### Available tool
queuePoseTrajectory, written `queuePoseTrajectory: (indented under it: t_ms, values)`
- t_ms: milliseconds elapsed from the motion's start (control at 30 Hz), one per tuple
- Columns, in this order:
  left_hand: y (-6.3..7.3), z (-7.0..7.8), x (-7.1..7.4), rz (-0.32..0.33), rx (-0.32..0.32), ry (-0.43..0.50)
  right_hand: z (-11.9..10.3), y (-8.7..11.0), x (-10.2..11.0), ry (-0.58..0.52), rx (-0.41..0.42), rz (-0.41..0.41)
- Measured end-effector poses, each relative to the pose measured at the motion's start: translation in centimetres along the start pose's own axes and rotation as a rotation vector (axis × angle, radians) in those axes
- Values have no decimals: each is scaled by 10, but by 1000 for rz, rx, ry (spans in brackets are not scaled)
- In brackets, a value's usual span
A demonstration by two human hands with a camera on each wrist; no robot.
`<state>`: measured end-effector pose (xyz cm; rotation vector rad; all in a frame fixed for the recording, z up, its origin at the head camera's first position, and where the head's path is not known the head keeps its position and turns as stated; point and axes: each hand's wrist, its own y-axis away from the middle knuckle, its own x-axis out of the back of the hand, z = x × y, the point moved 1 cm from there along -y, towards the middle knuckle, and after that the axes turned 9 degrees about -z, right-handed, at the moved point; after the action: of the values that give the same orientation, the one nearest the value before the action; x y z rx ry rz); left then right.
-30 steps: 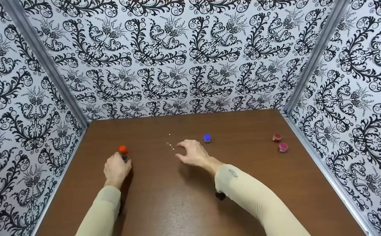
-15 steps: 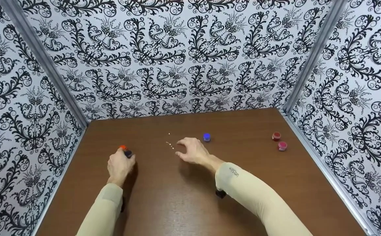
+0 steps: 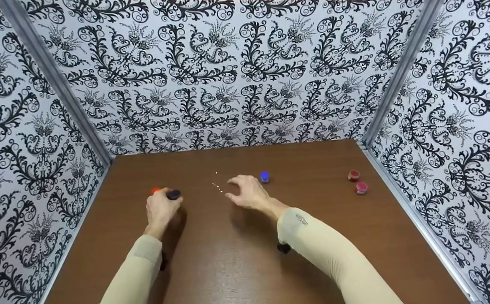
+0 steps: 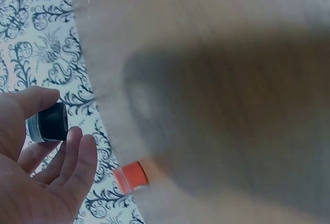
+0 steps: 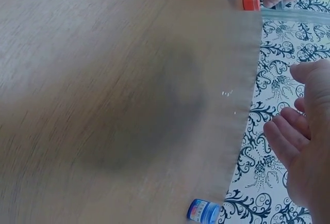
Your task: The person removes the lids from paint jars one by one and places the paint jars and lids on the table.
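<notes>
My left hand (image 3: 161, 210) holds a small dark paint jar (image 3: 173, 194) between thumb and fingers, lifted off the table. In the left wrist view the dark jar (image 4: 52, 123) lies tilted in the fingers. An orange paint jar (image 4: 131, 177) stands on the table beyond that hand, partly hidden behind it in the head view. My right hand (image 3: 249, 193) hovers over the middle with fingers bent loosely and nothing in them. To its left lie several small white specks (image 3: 218, 188). A blue paint jar (image 3: 264, 177) stands just behind the right hand.
Toward the right edge of the brown table (image 3: 211, 261) stand a red jar (image 3: 354, 175) and a pink jar (image 3: 361, 188), close together. Patterned walls (image 3: 228, 84) with grey metal corner posts enclose the table at the back and both sides.
My left hand has moved right and slightly away from me, carrying the dark jar up from beside the orange one. The right hand has stayed nearly still.
</notes>
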<state>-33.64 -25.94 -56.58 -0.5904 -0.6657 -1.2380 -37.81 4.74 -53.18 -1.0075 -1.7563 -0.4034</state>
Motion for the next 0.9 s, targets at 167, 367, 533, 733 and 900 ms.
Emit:
queuePoseTrajectory:
  t_ms: [167, 367, 533, 733, 900]
  values:
    - [-1, 13, -6, 1, -60, 19, -1, -1, 3, -15, 12, 7]
    - [-2, 28, -14, 15, -103, 10, 2, -3, 8, -44, -2, 7]
    - [-1, 38, -23, 17, -106, 26, 5, -3, 12, -47, -22, -2]
    - [-1, 50, -33, 32, -146, 45, 4, -3, 16, -89, -54, 19]
    - [1, 60, -38, 37, -172, 72, -1, -6, 19, -118, -33, 25]
